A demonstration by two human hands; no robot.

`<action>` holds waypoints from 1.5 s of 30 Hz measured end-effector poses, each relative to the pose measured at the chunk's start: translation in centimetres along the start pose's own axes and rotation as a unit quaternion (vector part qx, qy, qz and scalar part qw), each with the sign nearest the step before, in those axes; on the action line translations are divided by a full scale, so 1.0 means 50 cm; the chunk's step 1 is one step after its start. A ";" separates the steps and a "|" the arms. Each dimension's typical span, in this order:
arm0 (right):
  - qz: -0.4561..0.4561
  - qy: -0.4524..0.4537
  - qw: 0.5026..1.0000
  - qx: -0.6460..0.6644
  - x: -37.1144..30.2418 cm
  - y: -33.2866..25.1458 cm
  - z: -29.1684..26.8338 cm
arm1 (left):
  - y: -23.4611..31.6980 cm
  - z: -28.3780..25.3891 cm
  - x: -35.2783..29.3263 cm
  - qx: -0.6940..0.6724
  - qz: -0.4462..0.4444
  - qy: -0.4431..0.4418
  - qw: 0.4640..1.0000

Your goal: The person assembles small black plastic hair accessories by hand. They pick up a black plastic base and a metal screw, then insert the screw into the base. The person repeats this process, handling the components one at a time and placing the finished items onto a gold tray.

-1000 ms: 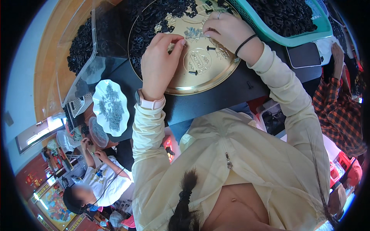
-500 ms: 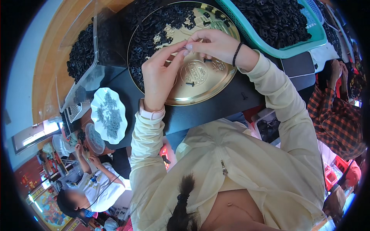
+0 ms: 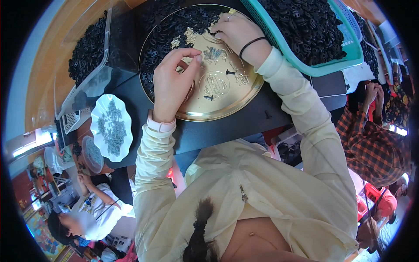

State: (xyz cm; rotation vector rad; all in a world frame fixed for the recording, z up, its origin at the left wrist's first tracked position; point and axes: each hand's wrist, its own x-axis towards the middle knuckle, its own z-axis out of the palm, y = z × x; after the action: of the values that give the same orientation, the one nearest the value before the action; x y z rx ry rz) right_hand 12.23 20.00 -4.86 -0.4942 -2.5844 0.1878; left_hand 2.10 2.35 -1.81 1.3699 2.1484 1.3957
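Observation:
A round gold tray (image 3: 227, 102) lies on the dark table, with black ring-shaped parts (image 3: 174, 26) heaped along its far left side and a little cluster of silver pieces (image 3: 212, 53) near its middle. My left hand (image 3: 170, 83), a pink band on its wrist, hovers over the tray with thumb and forefinger pinched together on something tiny, apparently a small metal piece. My right hand (image 3: 238, 32), wearing a ring and a black hair tie at the wrist, rests at the tray's far edge. Its fingertips are curled on a black part at the heap.
A teal basket (image 3: 349, 56) full of black parts stands at the right. A clear bin (image 3: 87, 83) of the same parts stands at the left. Near it sits a white scalloped dish (image 3: 112, 126) of grey pieces. A dark phone (image 3: 327, 83) lies by the basket. A person in plaid (image 3: 375, 144) sits to the right, and another person (image 3: 96, 214) at the lower left.
My hands met fingertip to fingertip over the tray half a second ago. Now they are apart: the right has gone to the black heap, the left stays pinched above the tray.

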 end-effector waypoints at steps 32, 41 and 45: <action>0.057 -0.116 0.885 0.448 -0.034 -0.090 -0.053 | -0.025 -0.003 -0.009 -0.157 -0.089 -0.054 0.982; 0.070 -0.107 0.872 0.473 -0.035 -0.095 -0.060 | -0.021 -0.003 -0.011 -0.207 -0.109 -0.052 0.971; 0.083 -0.117 0.867 0.477 -0.034 -0.092 -0.062 | -0.021 -0.004 -0.010 -0.211 -0.105 -0.046 0.971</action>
State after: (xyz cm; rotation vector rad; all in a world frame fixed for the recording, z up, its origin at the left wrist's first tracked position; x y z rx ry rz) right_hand 13.71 15.24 -1.92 -0.3078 -2.2631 1.5623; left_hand 1.64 1.74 -2.71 0.9955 1.7424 1.5524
